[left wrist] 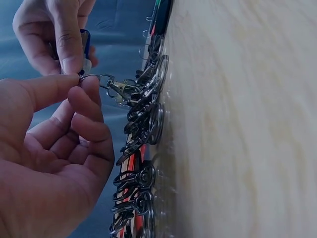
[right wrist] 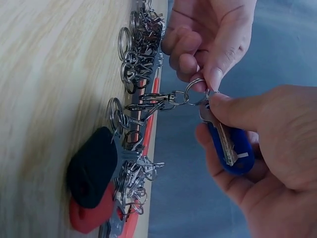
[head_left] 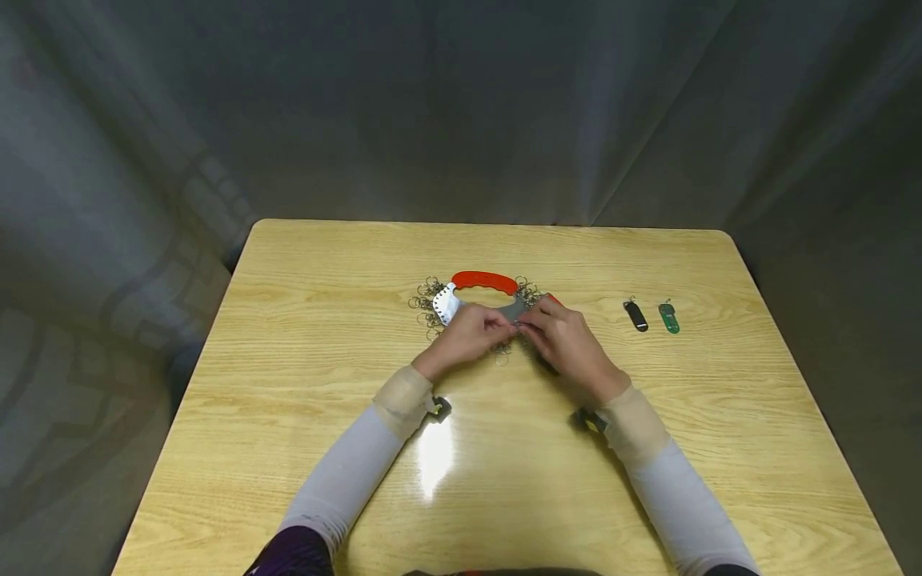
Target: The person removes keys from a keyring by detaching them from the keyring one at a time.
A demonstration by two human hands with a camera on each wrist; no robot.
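A metal key holder plate [head_left: 445, 304] with a red handle [head_left: 484, 279] lies on the table, its curved edge lined with clips and split rings. Over its near edge, my left hand [head_left: 470, 332] pinches a split ring [right wrist: 187, 92] between thumb and forefinger. That ring hangs from a swivel clip [right wrist: 168, 98] on the plate. Opposite, my right hand [head_left: 574, 346] pinches a silver key [right wrist: 223, 136] with a blue key tag [right wrist: 241, 148] right at the ring. Fingertips hide whether the key's loop is threaded on the ring.
A black key tag [head_left: 635, 315] and a green key tag [head_left: 668, 317] lie on the wooden table [head_left: 720, 416] to the right. In the right wrist view, a black tag [right wrist: 92, 168] and a red tag [right wrist: 91, 212] sit beside the holder's clips. Grey curtains [head_left: 432, 112] surround the table.
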